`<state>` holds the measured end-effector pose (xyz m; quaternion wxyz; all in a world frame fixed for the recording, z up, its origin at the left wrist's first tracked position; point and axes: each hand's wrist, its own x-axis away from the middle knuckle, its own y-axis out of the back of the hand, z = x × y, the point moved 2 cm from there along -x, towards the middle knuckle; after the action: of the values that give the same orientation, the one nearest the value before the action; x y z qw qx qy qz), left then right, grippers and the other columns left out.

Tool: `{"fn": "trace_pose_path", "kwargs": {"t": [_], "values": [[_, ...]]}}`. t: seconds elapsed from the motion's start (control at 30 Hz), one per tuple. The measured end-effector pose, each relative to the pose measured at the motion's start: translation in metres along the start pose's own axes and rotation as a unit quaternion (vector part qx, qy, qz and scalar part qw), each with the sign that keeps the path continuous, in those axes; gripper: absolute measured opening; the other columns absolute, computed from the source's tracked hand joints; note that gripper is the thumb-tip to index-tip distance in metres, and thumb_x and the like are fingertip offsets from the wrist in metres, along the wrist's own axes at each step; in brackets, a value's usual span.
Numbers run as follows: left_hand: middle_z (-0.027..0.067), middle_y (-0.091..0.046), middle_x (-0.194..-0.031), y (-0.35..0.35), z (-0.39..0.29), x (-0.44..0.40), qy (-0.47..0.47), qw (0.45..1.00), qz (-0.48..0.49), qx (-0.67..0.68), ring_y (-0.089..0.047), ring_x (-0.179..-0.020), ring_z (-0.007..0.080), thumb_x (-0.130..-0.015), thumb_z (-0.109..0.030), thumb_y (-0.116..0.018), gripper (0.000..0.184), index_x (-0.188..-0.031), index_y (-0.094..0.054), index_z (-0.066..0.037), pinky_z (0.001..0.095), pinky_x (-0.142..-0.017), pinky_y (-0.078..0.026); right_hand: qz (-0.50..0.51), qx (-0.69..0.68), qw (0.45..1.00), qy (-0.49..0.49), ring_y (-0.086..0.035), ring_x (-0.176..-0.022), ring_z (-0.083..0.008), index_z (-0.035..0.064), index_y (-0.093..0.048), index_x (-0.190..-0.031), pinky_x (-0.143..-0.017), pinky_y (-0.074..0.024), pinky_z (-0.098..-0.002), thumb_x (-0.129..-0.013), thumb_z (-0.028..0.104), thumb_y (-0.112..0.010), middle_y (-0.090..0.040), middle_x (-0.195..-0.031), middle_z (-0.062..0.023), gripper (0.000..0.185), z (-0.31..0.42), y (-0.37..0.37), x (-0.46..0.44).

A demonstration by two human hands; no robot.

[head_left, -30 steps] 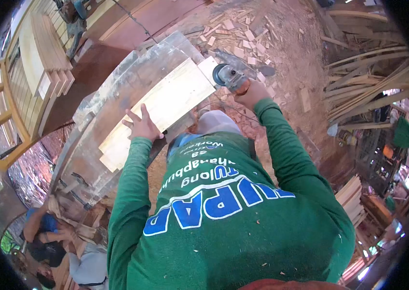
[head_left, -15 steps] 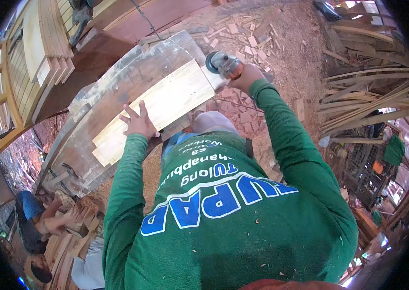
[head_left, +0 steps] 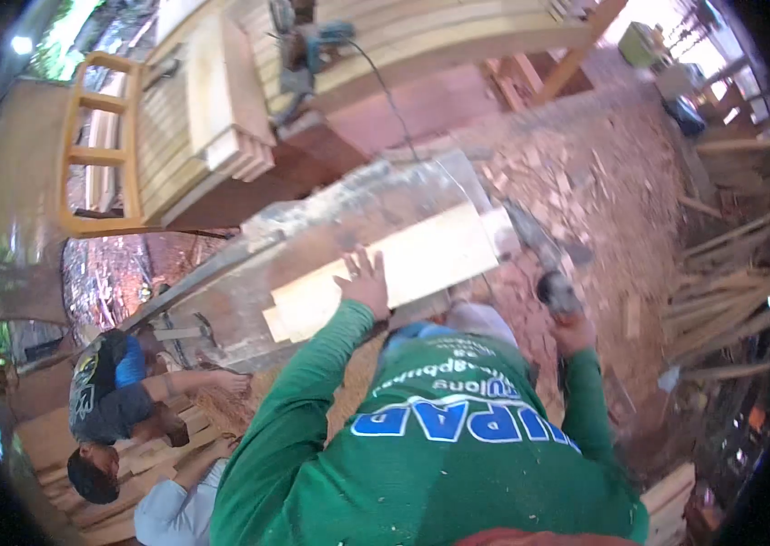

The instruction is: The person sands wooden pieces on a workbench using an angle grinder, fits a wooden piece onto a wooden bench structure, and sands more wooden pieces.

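My left hand (head_left: 367,287) lies with spread fingers on a pale wooden board (head_left: 435,255). A second board edge (head_left: 274,324) shows under its left end. The boards rest on a worn brown workbench (head_left: 312,257). My right hand (head_left: 573,333) is wrapped round an angle grinder (head_left: 559,294), blurred by motion, held off the bench's right side and apart from the board. A small pale block (head_left: 499,229) sits by the board's right end.
Stacked planks (head_left: 221,136) and a teal power tool (head_left: 330,38) lie on a slatted wooden piece beyond. A co-worker (head_left: 116,396) and another person's pale sleeve (head_left: 180,510) are at lower left. Wood offcuts (head_left: 567,191) litter the ground; timber strips (head_left: 730,300) pile at right.
The grinder in my right hand has left the board's right end and swung back toward my right side. My left hand stays on the board. The camera view has shifted.
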<state>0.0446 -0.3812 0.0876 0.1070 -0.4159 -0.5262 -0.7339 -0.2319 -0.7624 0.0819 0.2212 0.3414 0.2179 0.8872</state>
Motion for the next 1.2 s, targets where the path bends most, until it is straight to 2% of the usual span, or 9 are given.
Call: {"fn": "trace_pose_path", "kwargs": {"t": [0.13, 0.3, 0.5, 0.6, 0.73, 0.77, 0.83, 1.1, 1.2], "values": [[0.0297, 0.004, -0.17, 0.024, 0.022, -0.001, -0.067, 0.996, 0.058, 0.03, -0.007, -0.154, 0.0575, -0.065, -0.044, -0.089, 0.136, -0.166, -0.004, -0.009, 0.0797, -0.108, -0.031, -0.111, 0.007, 0.989, -0.102, -0.072, -0.09, -0.0201, -0.0012, -0.073, -0.107, -0.08, -0.0562, -0.0358, -0.065, 0.014, -0.08, -0.076, -0.097, -0.0087, 0.045, -0.005, 0.021, 0.052], [0.0113, -0.073, -0.126, 0.062, 0.095, -0.057, -0.221, 0.94, 0.125, 0.229, -0.067, -0.118, 0.0213, -0.053, -0.032, -0.097, 0.115, -0.155, -0.048, -0.015, 0.0333, -0.102, -0.051, -0.134, -0.045, 0.985, -0.095, -0.069, -0.08, -0.0177, -0.0008, -0.072, -0.106, -0.074, -0.0553, -0.0339, -0.063, 0.009, -0.08, -0.072, -0.093, -0.0054, 0.044, -0.065, -0.001, 0.046], [0.0151, -0.072, -0.122, 0.072, 0.105, -0.05, -0.226, 0.896, 0.031, 0.382, -0.067, -0.114, 0.0303, -0.065, -0.031, -0.087, 0.087, -0.147, -0.059, -0.022, 0.0392, -0.1, -0.052, -0.168, -0.059, 0.983, -0.033, -0.07, -0.08, -0.0174, 0.0011, -0.073, -0.1, -0.072, -0.0566, -0.0347, -0.064, 0.009, -0.08, -0.073, -0.09, -0.0046, 0.038, -0.033, -0.022, 0.048], [0.0171, -0.071, -0.123, 0.112, 0.065, 0.01, -0.119, 0.966, -0.08, 0.215, -0.065, -0.119, 0.0356, -0.073, -0.042, -0.079, 0.071, -0.138, -0.066, -0.019, 0.0449, -0.106, -0.049, -0.151, -0.05, 0.987, -0.018, -0.071, -0.081, -0.0181, 0.0012, -0.074, -0.099, -0.074, -0.0573, -0.0357, -0.064, 0.012, -0.08, -0.074, -0.089, -0.0057, 0.037, -0.019, -0.025, 0.052], [0.0145, -0.074, -0.114, 0.04, 0.036, -0.011, -0.1, 0.887, -0.448, 0.052, -0.065, -0.116, 0.0388, -0.077, -0.057, -0.075, 0.071, -0.137, -0.063, -0.021, 0.0613, -0.122, -0.02, -0.144, 0.001, 0.989, -0.025, -0.073, -0.082, -0.0211, 0.0017, -0.073, -0.1, -0.075, -0.0579, -0.0369, -0.064, 0.017, -0.081, -0.075, -0.089, -0.009, 0.04, 0.004, -0.025, 0.054], [0.019, -0.063, -0.134, 0.046, 0.037, -0.014, -0.094, 0.898, -0.429, -0.017, -0.063, -0.122, 0.038, -0.082, -0.055, -0.071, 0.083, -0.146, -0.05, -0.007, 0.0533, -0.106, -0.047, -0.147, 0.033, 0.988, -0.016, -0.073, -0.082, -0.0224, 0.0017, -0.073, -0.1, -0.075, -0.0582, -0.0375, -0.064, 0.018, -0.081, -0.075, -0.089, -0.0104, 0.04, -0.004, -0.028, 0.047], [0.0172, -0.066, -0.131, 0.072, 0.042, -0.031, 0.031, 0.984, -0.173, 0.025, -0.066, -0.119, 0.0374, -0.083, -0.053, -0.072, 0.071, -0.138, -0.058, -0.011, 0.0543, -0.101, -0.05, -0.148, 0.076, 0.985, -0.033, -0.074, -0.083, -0.0249, 0.0021, -0.073, -0.098, -0.075, -0.0585, -0.0388, -0.064, 0.021, -0.081, -0.076, -0.089, -0.0126, 0.04, -0.007, -0.025, 0.052], [0.0112, -0.077, -0.1, 0.05, 0.039, -0.053, -0.213, 0.927, -0.058, 0.303, -0.072, -0.095, 0.0256, -0.057, -0.042, -0.098, 0.075, -0.121, -0.075, -0.012, 0.0391, -0.09, -0.056, -0.113, 0.072, 0.988, -0.072, -0.076, -0.082, -0.0253, 0.0043, -0.076, -0.094, -0.073, -0.0577, -0.04, -0.068, 0.028, -0.082, -0.076, -0.086, -0.0121, 0.036, -0.006, -0.014, 0.034], [0.0126, -0.078, -0.097, 0.039, 0.027, -0.055, -0.109, 0.955, -0.034, 0.275, -0.075, -0.092, 0.0256, -0.058, -0.051, -0.095, 0.078, -0.126, -0.074, -0.02, 0.0366, -0.089, -0.057, -0.097, 0.099, 0.987, -0.078, -0.075, -0.084, -0.0241, 0.0043, -0.075, -0.099, -0.076, -0.0578, -0.0398, -0.068, 0.028, -0.083, -0.077, -0.088, -0.0124, 0.039, 0.018, -0.008, 0.036]]}}
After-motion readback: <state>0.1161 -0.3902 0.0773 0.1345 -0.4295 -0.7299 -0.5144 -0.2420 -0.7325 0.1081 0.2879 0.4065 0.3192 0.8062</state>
